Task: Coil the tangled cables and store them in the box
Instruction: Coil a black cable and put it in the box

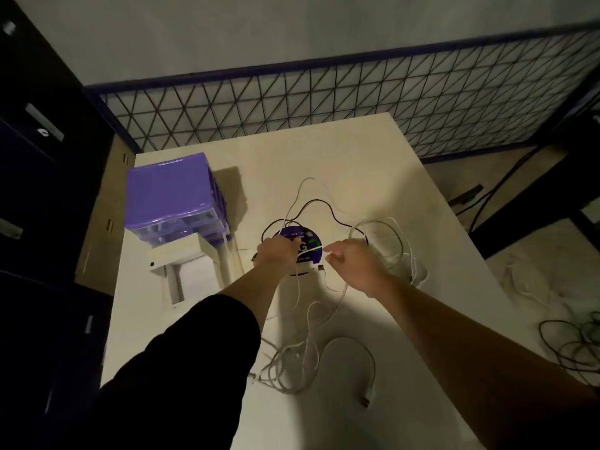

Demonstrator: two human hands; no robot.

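Overhead, head view: left hand [278,251] and right hand [350,264] each pinch a strand of the white cables [308,345] tangled across the table [373,151] | cables look light, limp, snag-prone; best gripped near plugs | purple box [172,193] stands left; black cable [319,206] and round sticker [308,245] lie underneath.

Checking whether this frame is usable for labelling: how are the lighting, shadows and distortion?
Head view: dim, warm light; the purple drawer box casts a hard shadow to its right; wide-angle bending curves the wire grid panel; white cables stay readable on the table.
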